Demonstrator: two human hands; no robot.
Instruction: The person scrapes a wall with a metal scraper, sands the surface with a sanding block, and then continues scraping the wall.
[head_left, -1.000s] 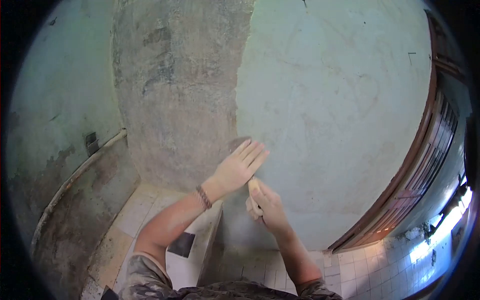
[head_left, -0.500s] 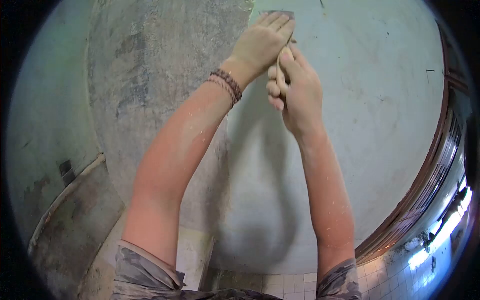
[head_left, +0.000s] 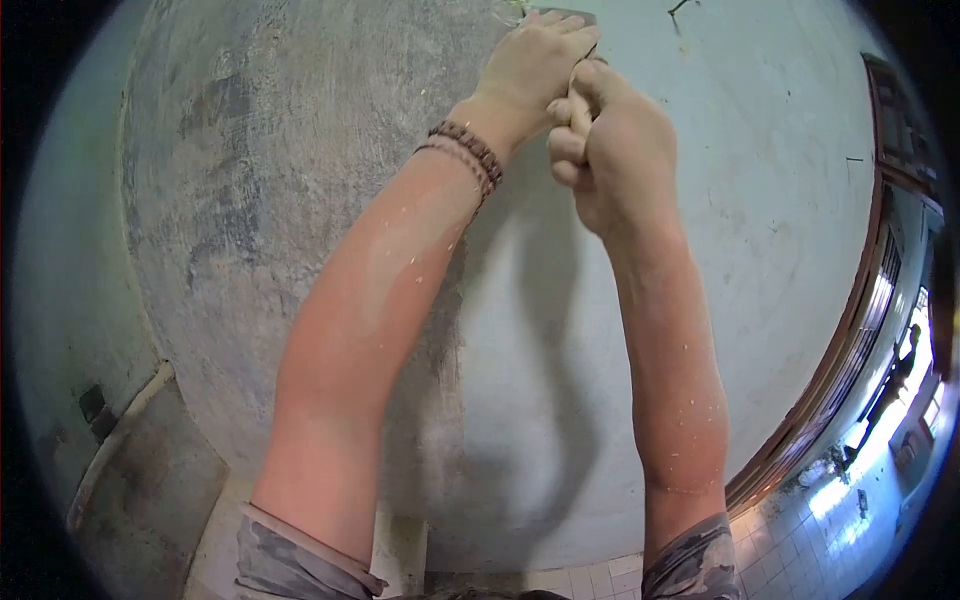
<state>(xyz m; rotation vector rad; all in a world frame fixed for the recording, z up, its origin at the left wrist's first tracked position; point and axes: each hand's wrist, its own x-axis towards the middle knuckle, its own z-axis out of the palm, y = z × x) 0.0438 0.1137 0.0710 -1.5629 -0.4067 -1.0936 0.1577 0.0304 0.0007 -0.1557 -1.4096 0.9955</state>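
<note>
My right hand (head_left: 625, 140) is wrapped round the pale handle (head_left: 580, 112) of a scraper, high on the wall. The scraper's flat grey blade (head_left: 582, 17) shows past my left fingertips, near the top edge of the view. My left hand (head_left: 532, 68) lies with its fingers stretched out over the blade, pressing it towards the wall; its thumb is hidden. Left of the blade, the wall is bare rough grey plaster (head_left: 300, 160). To the right it carries pale green paint (head_left: 750, 250). Light flecks dot both forearms, and braided bracelets (head_left: 465, 155) circle my left wrist.
A brown-framed window or door with bars (head_left: 830, 380) stands at the right, with a bright opening (head_left: 890, 400) beyond it. Light floor tiles (head_left: 780, 545) run below. A grey slab-like surface (head_left: 150, 480) is at lower left. A dark wire (head_left: 678, 12) sticks out above.
Both hands, with the scraper, appear slightly higher in the view, and my right hand looks larger. The camera view has shifted, showing more of the bright opening at right.
</note>
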